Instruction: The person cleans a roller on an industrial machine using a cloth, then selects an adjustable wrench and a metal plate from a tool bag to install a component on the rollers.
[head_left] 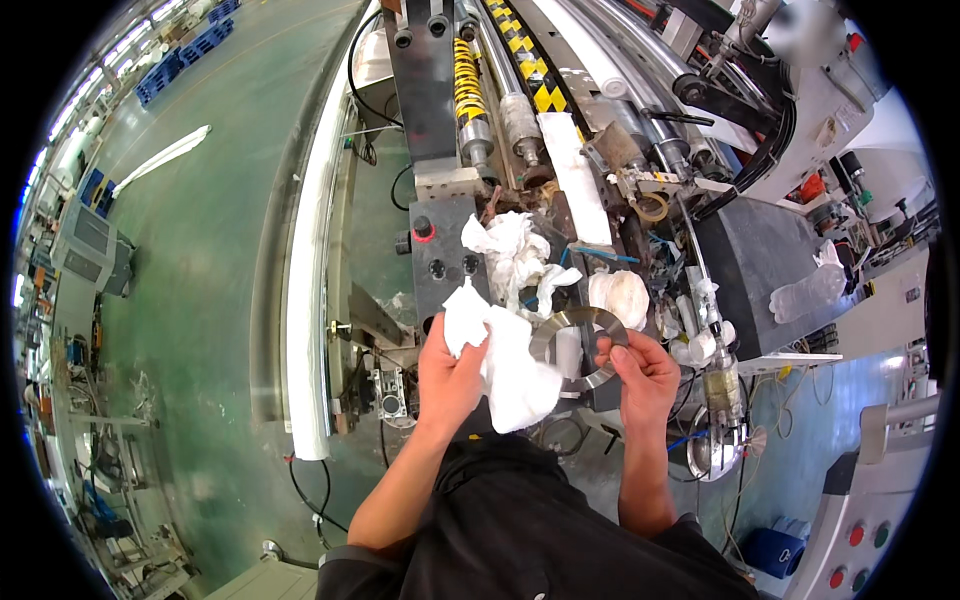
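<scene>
A white cloth (522, 375) hangs from my left hand (452, 375), whose fingers are closed on its upper part. My right hand (643, 368) pinches the right side of a flat, shiny metal ring (600, 318) between thumb and fingers. The cloth's right edge comes up to the ring's left side; whether they touch, I cannot tell. Beyond my hands a crumpled heap of white cloth (515, 250) lies on the machine. Just past the ring sits a round whitish roll (620, 297).
Ahead stretches a machine with long rollers (590, 45) and a yellow-black striped bar (540, 75). A red knob (423, 230) tops the dark block at left. A clear plastic bottle (808, 292) lies on the grey cover at right. A long white roll (310, 300) runs along the left.
</scene>
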